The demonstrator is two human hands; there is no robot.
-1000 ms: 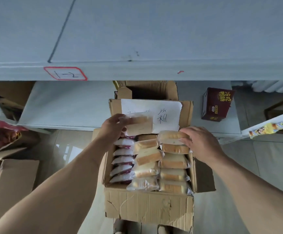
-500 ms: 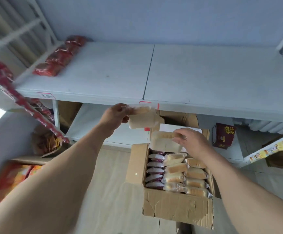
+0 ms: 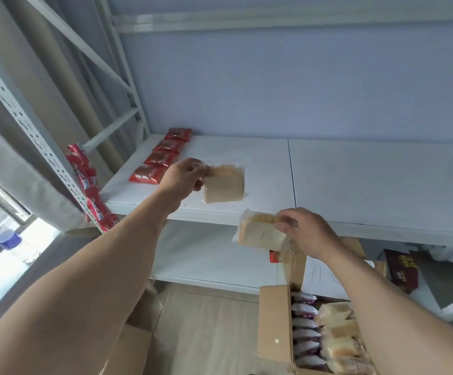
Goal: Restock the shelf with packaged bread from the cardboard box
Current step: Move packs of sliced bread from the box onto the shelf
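My left hand (image 3: 182,176) pinches a clear-wrapped bread pack (image 3: 224,184) by its top edge, holding it just above the white shelf (image 3: 355,180) near the front left. My right hand (image 3: 305,230) grips a second bread pack (image 3: 260,234) in front of the shelf's front edge, lower down. The open cardboard box (image 3: 274,323) stands on the floor at the lower right, with several bread packs (image 3: 336,328) and a row of purple-white packs (image 3: 303,328) inside. My right forearm covers part of the box.
A row of red snack packs (image 3: 160,158) lies along the shelf's left side. Red strips of packets (image 3: 90,185) hang on the perforated upright at left. A dark red carton (image 3: 402,269) sits on the lower shelf at right. More cardboard (image 3: 128,353) lies at bottom left.
Both hands have risen from the box with a bread pack each. The left one now hangs over the shelf surface; the right one has reached the shelf's front edge. My view has tilted up.
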